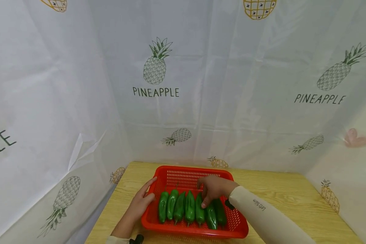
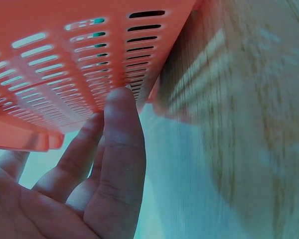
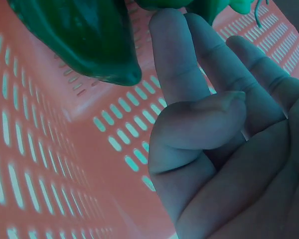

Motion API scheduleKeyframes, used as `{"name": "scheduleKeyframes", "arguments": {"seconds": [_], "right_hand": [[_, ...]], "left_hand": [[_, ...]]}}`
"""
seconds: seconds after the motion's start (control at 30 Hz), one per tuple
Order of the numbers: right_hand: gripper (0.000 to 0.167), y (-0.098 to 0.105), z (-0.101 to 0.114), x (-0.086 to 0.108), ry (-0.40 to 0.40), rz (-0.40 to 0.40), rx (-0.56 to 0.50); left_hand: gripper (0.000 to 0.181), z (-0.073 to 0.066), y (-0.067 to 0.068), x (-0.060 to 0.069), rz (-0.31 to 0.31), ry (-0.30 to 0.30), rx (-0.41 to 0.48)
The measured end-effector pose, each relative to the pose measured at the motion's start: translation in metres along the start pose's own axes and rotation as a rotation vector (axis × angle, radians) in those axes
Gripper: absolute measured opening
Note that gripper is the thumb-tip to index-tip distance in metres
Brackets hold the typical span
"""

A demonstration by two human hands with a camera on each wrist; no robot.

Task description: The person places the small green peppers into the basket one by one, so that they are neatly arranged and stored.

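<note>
Several long green chili peppers (image 1: 190,208) lie side by side in a row inside a red plastic basket (image 1: 198,231) with slotted walls. My left hand (image 1: 138,205) holds the basket's left rim, thumb over the edge and fingers against the outer slotted wall (image 2: 55,64) in the left wrist view. Over the right part of the row hovers my right hand (image 1: 215,188), its fingers loosely bent. In the right wrist view a pepper (image 3: 89,40) hangs into the top left, and nothing lies between thumb and fingers. The hand partly covers the peppers beneath it.
The basket stands near the front of a wood-grain table (image 1: 280,196). A white curtain (image 1: 195,67) printed with pineapples hangs behind the table and along both sides.
</note>
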State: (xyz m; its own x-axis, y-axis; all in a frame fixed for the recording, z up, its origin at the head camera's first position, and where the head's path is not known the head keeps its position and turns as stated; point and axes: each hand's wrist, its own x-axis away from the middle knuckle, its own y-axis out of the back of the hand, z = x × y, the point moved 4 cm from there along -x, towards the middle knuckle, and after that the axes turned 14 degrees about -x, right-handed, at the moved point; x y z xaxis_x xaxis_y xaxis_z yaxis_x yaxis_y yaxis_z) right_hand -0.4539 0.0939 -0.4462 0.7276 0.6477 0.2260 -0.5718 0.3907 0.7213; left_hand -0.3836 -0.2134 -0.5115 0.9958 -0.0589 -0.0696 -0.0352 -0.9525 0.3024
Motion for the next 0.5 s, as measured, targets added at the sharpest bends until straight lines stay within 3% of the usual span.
{"name": "scheduleKeyframes", "arguments": {"seconds": [0.27, 0.5], "right_hand": [[0.062, 0.007, 0.001, 0.010, 0.018, -0.039, 0.002], [0.061, 0.025, 0.011, 0.026, 0.041, -0.088, 0.064]], "left_hand": [[0.072, 0.001, 0.002, -0.008, 0.016, -0.020, -0.048], [0.072, -0.011, 0.012, -0.014, 0.054, -0.013, -0.145]]}}
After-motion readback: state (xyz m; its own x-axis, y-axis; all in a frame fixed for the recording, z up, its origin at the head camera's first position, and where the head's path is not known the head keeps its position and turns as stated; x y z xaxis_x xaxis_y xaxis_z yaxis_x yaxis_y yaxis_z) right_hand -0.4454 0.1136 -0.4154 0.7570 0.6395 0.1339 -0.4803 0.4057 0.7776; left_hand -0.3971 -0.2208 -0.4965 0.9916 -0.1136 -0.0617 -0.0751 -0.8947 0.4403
